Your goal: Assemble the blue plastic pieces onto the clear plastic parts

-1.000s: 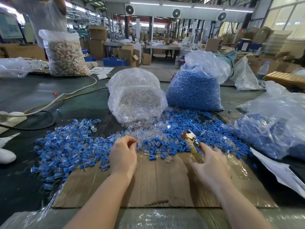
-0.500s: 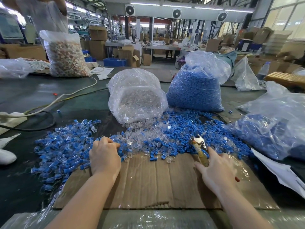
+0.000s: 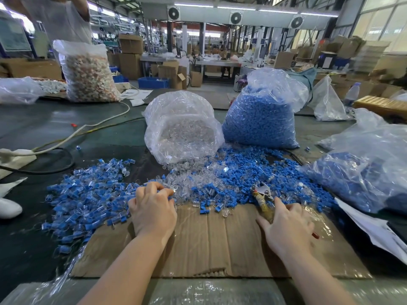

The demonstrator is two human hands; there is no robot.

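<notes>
A loose heap of clear plastic parts (image 3: 198,177) lies at the far edge of a cardboard sheet (image 3: 220,238), with loose blue pieces (image 3: 253,172) spread to its right. Assembled blue-and-clear pieces (image 3: 88,199) form a heap to the left. My left hand (image 3: 154,210) is at the near left edge of the clear heap, fingers curled, pinching a clear part at its fingertips. My right hand (image 3: 286,227) grips the yellowish handle of a plier-like tool (image 3: 262,197), whose metal head points away over the blue pieces.
An open bag of clear parts (image 3: 182,128) and a bag of blue pieces (image 3: 259,119) stand behind the heaps. Another bag with blue pieces (image 3: 363,168) lies right, over white paper (image 3: 374,230). Cables (image 3: 66,139) run at left. A person stands behind a bag of pale parts (image 3: 88,73).
My left hand swung left to the assembled heap, then came back right to the clear heap. My right hand with the tool drifted slightly right and nearer.
</notes>
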